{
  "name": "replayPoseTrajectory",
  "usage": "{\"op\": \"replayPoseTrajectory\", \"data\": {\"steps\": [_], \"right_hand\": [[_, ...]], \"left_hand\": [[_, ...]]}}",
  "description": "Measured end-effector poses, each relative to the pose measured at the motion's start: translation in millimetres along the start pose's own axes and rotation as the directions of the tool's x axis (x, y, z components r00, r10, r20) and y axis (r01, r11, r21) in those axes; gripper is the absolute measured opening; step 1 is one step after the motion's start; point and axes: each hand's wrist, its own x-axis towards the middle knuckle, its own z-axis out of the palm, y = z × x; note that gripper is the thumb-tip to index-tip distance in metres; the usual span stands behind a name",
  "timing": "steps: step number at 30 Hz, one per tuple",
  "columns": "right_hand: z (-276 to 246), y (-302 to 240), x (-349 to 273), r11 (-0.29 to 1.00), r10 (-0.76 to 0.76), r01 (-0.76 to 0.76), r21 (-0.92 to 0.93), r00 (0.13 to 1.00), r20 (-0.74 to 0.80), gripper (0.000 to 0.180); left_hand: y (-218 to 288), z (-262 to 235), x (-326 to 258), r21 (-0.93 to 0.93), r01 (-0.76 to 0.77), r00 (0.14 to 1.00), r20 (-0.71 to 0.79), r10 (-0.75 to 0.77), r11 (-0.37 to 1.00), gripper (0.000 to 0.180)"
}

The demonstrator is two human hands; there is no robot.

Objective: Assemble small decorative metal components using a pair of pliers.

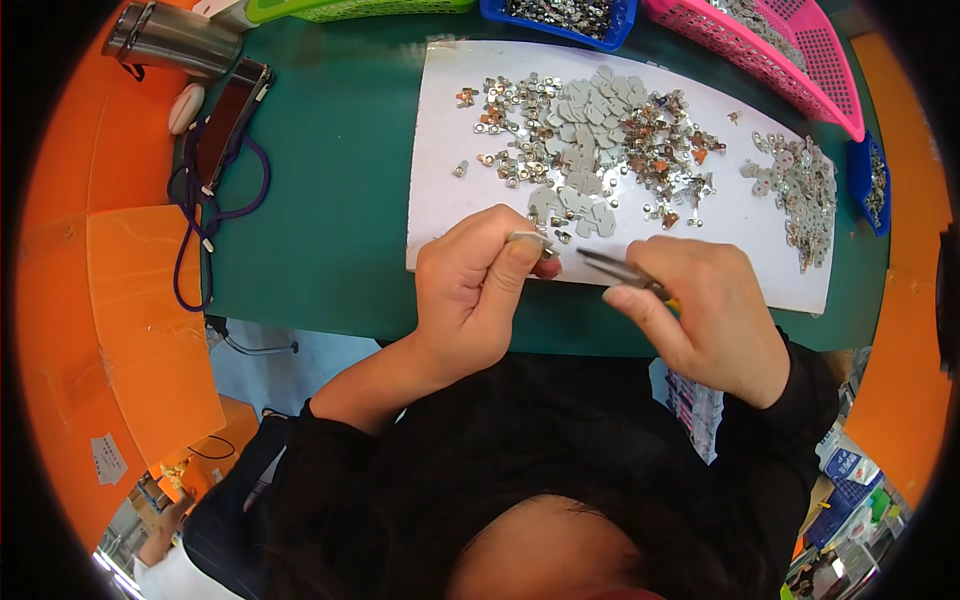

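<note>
Left hand (pixel 470 290) pinches a small metal part (pixel 530 240) above the white sheet (pixel 440 150), steadying it for tweezers (pixel 615 268), clamped in right hand (pixel 705 315); loose parts pile (pixel 590 140) w/in reach on green worktop (pixel 330 170).

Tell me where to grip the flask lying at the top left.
Grip the flask around the middle of its steel body, coming from above with fingers across its width. It lies on its side, tilted across the table's corner, so the round barrel is free, while a phone crowds its lower side.
</note>
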Motion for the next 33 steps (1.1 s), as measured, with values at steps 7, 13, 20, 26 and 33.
{"op": "replayPoseTrajectory", "data": {"steps": [7, 13, 20, 26, 33], "right_hand": [[7, 1, 3, 1.0, -0.004, 0.005, -0.019, 0.999, 0.033, 0.028], [11, -2, 2, 0.996, 0.011, -0.011, -0.084, 1.0, -0.007, 0.027], [15, -2, 2, 0.993, 0.004, -0.008, -0.117, 1.0, -0.03, 0.024], [17, -3, 3, 0.992, -0.005, 0.002, -0.123, 1.0, -0.028, 0.025], [24, -3, 4, 0.988, 0.001, -0.01, -0.155, 0.998, -0.06, 0.024]], "left_hand": [[7, -1, 0, 0.065, -0.025, 0.994, 0.112, 0.018, 0.998, 0.024], [9, 6, -4, 0.179, -0.054, 0.997, 0.056, 0.044, 0.982, 0.027], [9, 10, -5, 0.18, -0.037, 0.999, 0.009, 0.036, 0.983, 0.029], [6, 11, -7, 0.139, -0.003, 1.0, -0.009, 0.005, 0.99, 0.03], [6, 12, -9, 0.144, 0.034, 0.999, -0.025, -0.031, 0.989, 0.03]]}}
